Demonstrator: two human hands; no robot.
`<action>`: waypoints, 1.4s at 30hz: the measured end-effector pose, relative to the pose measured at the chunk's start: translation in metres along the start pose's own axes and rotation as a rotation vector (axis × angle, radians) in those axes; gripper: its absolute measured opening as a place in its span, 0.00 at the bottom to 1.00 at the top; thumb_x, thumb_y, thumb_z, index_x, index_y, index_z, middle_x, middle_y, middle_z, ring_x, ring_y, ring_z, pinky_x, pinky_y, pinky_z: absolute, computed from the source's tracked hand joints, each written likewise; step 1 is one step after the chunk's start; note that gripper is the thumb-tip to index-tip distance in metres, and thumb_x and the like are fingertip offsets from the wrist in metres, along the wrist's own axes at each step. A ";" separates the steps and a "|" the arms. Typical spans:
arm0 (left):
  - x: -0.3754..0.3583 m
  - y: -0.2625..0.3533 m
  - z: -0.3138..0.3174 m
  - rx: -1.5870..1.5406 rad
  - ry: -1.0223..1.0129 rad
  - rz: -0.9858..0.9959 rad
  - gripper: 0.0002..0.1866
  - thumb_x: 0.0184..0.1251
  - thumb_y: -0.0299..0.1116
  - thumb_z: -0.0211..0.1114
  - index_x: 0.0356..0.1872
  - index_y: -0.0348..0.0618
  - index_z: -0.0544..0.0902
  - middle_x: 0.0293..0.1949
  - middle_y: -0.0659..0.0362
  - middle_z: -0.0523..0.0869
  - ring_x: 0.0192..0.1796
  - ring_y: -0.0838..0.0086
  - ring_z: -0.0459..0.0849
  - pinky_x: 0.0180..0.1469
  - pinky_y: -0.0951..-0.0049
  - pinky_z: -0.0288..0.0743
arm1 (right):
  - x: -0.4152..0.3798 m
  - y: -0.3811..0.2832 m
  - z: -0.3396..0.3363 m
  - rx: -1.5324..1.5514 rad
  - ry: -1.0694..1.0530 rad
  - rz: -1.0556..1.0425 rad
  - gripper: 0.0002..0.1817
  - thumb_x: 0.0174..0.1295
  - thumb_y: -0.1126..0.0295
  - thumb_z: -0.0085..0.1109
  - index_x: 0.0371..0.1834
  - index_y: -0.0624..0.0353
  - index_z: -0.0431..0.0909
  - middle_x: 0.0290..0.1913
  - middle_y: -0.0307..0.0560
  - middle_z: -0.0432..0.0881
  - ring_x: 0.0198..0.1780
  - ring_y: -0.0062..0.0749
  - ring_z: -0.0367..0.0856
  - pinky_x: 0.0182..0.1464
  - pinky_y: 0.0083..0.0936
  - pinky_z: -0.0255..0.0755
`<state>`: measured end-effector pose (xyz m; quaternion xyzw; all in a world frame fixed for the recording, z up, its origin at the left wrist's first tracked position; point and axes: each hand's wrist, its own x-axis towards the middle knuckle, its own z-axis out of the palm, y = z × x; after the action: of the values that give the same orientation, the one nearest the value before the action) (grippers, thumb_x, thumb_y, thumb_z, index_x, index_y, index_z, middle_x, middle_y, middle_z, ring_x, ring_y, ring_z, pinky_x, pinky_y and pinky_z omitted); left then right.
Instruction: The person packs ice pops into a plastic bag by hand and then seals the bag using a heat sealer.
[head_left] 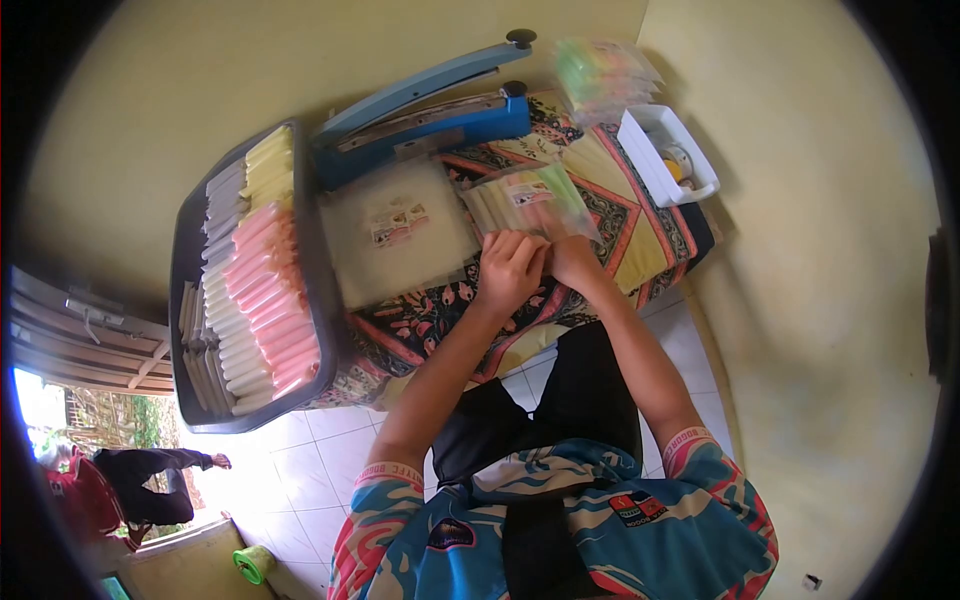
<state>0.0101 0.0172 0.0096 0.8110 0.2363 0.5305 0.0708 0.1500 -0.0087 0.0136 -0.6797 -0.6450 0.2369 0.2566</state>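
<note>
A clear plastic bag [530, 198] with pink, green and whitish sticks inside lies on the patterned cloth. My left hand [513, 268] is closed at the bag's near edge, fingers bent. Right beside it, my right hand [572, 262] is closed at the same edge, the two touching or nearly so. What the fingertips pinch is too small to make out. Left of the bag is a stack of flat clear bags [395, 235] with printed labels. Behind them stands a blue sealing machine [430, 130] with its arm raised.
A dark tray [328, 300] full of pink, white, yellow and greyish sticks stands at the left. Filled bags [605, 75] lie at the back right, near a white basket [650, 158]. A person [120, 485] is at the far lower left, near a green bin [254, 565].
</note>
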 end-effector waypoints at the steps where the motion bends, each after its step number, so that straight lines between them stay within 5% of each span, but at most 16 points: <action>1: 0.000 0.000 0.000 -0.003 -0.003 -0.002 0.08 0.48 0.19 0.67 0.30 0.43 0.80 0.27 0.59 0.78 0.32 0.64 0.78 0.38 0.66 0.66 | 0.001 -0.001 -0.003 0.006 -0.033 0.020 0.42 0.55 0.75 0.59 0.74 0.52 0.49 0.64 0.70 0.66 0.61 0.63 0.69 0.58 0.45 0.66; 6: -0.002 -0.001 0.000 -0.005 -0.024 -0.011 0.08 0.48 0.20 0.67 0.29 0.43 0.80 0.27 0.59 0.78 0.32 0.64 0.78 0.39 0.66 0.66 | 0.012 0.018 0.005 -0.030 -0.066 -0.011 0.44 0.55 0.74 0.59 0.75 0.51 0.47 0.65 0.69 0.64 0.62 0.63 0.68 0.58 0.45 0.66; 11: -0.003 -0.003 0.001 -0.026 -0.011 -0.011 0.08 0.48 0.21 0.68 0.29 0.43 0.80 0.27 0.59 0.79 0.33 0.64 0.78 0.40 0.66 0.67 | 0.039 0.066 0.034 -0.036 0.002 -0.258 0.38 0.58 0.73 0.55 0.72 0.53 0.50 0.59 0.69 0.70 0.60 0.58 0.71 0.55 0.44 0.68; 17: -0.001 -0.002 0.001 -0.023 -0.011 -0.007 0.08 0.47 0.21 0.68 0.29 0.43 0.80 0.27 0.59 0.79 0.33 0.64 0.79 0.40 0.66 0.67 | 0.016 0.026 0.009 0.031 -0.050 -0.016 0.29 0.61 0.74 0.52 0.67 0.57 0.58 0.59 0.64 0.71 0.63 0.57 0.68 0.59 0.35 0.66; 20: -0.002 -0.002 0.001 -0.022 -0.011 -0.009 0.08 0.48 0.21 0.68 0.29 0.43 0.80 0.27 0.59 0.79 0.33 0.64 0.78 0.40 0.66 0.67 | 0.004 0.019 0.003 0.007 0.153 -0.207 0.25 0.62 0.72 0.51 0.64 0.57 0.63 0.58 0.65 0.72 0.60 0.59 0.70 0.58 0.37 0.67; 23: -0.003 -0.002 0.001 -0.026 -0.015 -0.007 0.08 0.48 0.21 0.68 0.29 0.43 0.80 0.27 0.59 0.79 0.33 0.64 0.78 0.40 0.66 0.67 | 0.003 0.026 0.008 0.085 0.141 -0.129 0.22 0.62 0.71 0.51 0.61 0.57 0.67 0.56 0.64 0.73 0.58 0.59 0.71 0.56 0.39 0.68; 26: -0.002 -0.001 0.000 -0.031 -0.020 -0.005 0.08 0.47 0.21 0.68 0.28 0.42 0.79 0.26 0.59 0.79 0.33 0.64 0.78 0.39 0.66 0.67 | 0.007 0.023 0.007 -0.019 0.130 -0.181 0.30 0.57 0.77 0.52 0.65 0.55 0.61 0.57 0.65 0.71 0.57 0.64 0.70 0.53 0.45 0.69; 35: -0.003 -0.003 0.002 -0.056 -0.001 -0.010 0.07 0.48 0.22 0.68 0.28 0.43 0.79 0.26 0.59 0.79 0.32 0.62 0.79 0.39 0.65 0.67 | 0.020 0.049 0.022 -0.245 0.231 -0.428 0.30 0.54 0.76 0.55 0.64 0.56 0.63 0.58 0.62 0.71 0.56 0.60 0.71 0.50 0.45 0.69; 38: -0.006 -0.005 0.002 -0.035 -0.008 0.001 0.07 0.47 0.24 0.68 0.28 0.45 0.79 0.26 0.58 0.79 0.33 0.61 0.79 0.40 0.63 0.68 | 0.015 0.061 0.028 -0.216 0.124 -0.266 0.24 0.59 0.73 0.52 0.61 0.57 0.68 0.58 0.60 0.74 0.54 0.58 0.75 0.51 0.41 0.71; 42: -0.006 -0.004 0.001 -0.023 -0.001 0.011 0.10 0.46 0.28 0.71 0.30 0.45 0.79 0.28 0.59 0.77 0.35 0.64 0.79 0.42 0.66 0.68 | 0.025 0.061 0.033 -0.033 0.338 -0.403 0.22 0.59 0.68 0.55 0.58 0.56 0.72 0.53 0.60 0.78 0.51 0.56 0.78 0.45 0.41 0.73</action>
<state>0.0076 0.0177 0.0027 0.8116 0.2258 0.5332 0.0774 0.1761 0.0159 -0.0514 -0.5716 -0.7192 0.0537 0.3914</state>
